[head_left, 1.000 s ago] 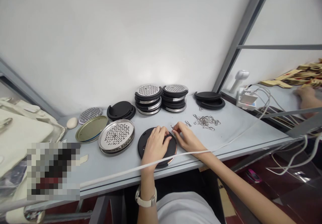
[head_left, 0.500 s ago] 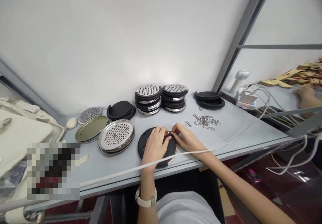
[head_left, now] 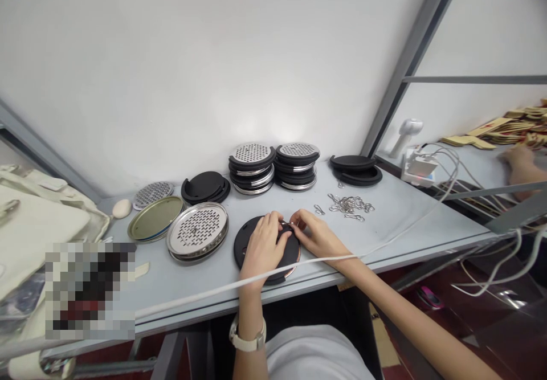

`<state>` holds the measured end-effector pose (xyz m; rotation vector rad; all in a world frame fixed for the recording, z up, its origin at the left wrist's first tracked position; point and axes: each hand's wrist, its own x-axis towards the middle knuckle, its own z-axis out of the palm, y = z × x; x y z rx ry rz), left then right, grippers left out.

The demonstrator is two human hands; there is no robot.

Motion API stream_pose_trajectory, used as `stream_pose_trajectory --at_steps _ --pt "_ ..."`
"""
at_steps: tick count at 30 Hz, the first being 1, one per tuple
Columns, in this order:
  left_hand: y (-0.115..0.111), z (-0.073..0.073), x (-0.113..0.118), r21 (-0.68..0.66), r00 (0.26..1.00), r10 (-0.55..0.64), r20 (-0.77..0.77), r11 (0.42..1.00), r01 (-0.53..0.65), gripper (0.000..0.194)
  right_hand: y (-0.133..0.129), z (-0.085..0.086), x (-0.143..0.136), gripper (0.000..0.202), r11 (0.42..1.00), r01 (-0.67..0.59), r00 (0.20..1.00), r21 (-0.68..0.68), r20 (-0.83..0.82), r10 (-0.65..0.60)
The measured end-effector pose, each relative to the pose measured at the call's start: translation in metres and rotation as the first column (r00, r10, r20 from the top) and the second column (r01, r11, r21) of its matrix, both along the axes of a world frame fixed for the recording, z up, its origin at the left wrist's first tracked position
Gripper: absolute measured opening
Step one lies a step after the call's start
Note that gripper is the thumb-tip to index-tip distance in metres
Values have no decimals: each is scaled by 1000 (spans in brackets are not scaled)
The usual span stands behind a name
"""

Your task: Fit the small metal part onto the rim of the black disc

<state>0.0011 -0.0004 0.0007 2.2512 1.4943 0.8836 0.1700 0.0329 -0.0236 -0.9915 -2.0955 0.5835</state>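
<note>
A round black disc (head_left: 244,236) with a coppery rim showing on its right side lies flat near the table's front edge. My left hand (head_left: 264,246) rests on top of it, fingers curled towards the far edge and gripping there. At that edge my right hand (head_left: 318,235) pinches a small silver metal clip (head_left: 289,224), partly hidden between the fingertips of both hands. A loose pile of similar wire clips (head_left: 350,204) lies to the right, with one clip (head_left: 319,209) apart from it. Left of the disc sits a perforated metal grater disc (head_left: 200,229).
Two stacks of black and silver discs (head_left: 253,166) stand by the wall. Black discs (head_left: 356,169) lie at the right, and a gold-coloured lid (head_left: 156,219) at the left. A white cable (head_left: 200,293) crosses in front. Another person's hand (head_left: 523,166) is at far right.
My fingertips have shifted slightly at the disc's far edge, and the clip shows a little differently between them. The disc and everything around it look unmoved.
</note>
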Motion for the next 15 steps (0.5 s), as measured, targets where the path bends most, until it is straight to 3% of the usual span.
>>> stream_pose_trajectory --at_steps 5,11,15 --pt "0 1 0 -4 1000 2 12 1000 -2 19 -2 3 0 3 999 12 1000 35 -22 -11" --pt "1 1 0 0 999 1 -52 1000 -1 5 -3 6 -1 3 1000 8 999 30 -36 -7" --pt "0 1 0 6 999 -4 -37 1000 4 14 -4 7 -2 3 1000 -7 999 20 -37 7"
